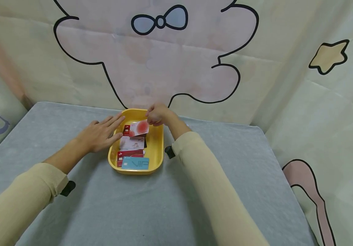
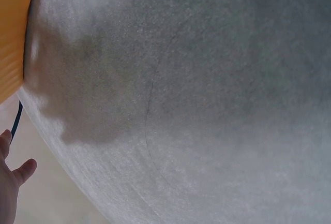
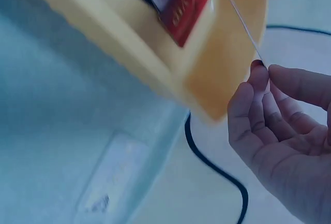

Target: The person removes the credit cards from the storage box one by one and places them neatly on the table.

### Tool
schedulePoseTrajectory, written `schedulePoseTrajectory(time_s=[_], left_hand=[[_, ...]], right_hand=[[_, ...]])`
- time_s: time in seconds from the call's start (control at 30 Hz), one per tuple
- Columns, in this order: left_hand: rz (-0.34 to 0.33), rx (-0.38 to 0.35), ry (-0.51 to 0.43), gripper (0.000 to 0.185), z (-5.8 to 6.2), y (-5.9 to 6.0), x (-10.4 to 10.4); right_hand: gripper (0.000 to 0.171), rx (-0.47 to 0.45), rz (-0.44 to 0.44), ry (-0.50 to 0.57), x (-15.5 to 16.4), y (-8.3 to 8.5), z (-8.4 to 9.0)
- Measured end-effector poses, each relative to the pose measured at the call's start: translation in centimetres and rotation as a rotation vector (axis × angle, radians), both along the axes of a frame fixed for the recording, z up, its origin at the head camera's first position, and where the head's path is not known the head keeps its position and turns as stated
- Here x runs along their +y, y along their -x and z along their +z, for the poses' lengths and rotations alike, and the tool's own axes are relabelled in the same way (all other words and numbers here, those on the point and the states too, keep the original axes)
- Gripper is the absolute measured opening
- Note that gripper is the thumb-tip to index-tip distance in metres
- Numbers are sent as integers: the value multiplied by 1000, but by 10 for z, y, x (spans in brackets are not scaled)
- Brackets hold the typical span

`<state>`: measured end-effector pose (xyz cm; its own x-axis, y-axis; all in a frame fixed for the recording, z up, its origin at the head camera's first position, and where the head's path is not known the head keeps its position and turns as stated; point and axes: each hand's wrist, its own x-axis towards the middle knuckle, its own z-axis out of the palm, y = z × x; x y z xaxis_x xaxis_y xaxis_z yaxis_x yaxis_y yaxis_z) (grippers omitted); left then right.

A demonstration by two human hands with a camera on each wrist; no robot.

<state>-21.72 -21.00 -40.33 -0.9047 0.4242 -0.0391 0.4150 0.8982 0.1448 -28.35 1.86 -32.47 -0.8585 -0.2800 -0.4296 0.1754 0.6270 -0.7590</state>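
Card with pink circles (image 1: 142, 127) over yellow tray (image 1: 155, 147), pinched at edge by thumb and finger of my right hand (image 1: 158, 114), likely keeping face uncovered. My left hand (image 1: 103, 134), fingers straight, at tray's left rim, seemingly steadying it. Blue card (image 1: 135, 163) inside tray's near end reads "VIP"; smaller print illegible.

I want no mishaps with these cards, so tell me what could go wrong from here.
The right hand pinches the pink-spotted card by its edge, so it could slip.
In the yellow tray, the blue VIP card overlaps a red card; a bump might shift both.
Outside the tray, a pale card lies near the edge of the table; a brush might knock it off.
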Motion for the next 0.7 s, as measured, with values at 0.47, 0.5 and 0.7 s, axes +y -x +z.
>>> schedulePoseTrajectory(time_s=[0.47,0.5,0.7], left_hand=[[22,19,-11,75,-2,-3,-1],[22,19,-10,75,-1,-4,-1],[18,21,-4,75,-1,-4,1]], right_hand=[[31,59,-32,-55,68,24,38],[31,64,-34,-66,74,25,38],[36,51,-46,-95,115,33,42]])
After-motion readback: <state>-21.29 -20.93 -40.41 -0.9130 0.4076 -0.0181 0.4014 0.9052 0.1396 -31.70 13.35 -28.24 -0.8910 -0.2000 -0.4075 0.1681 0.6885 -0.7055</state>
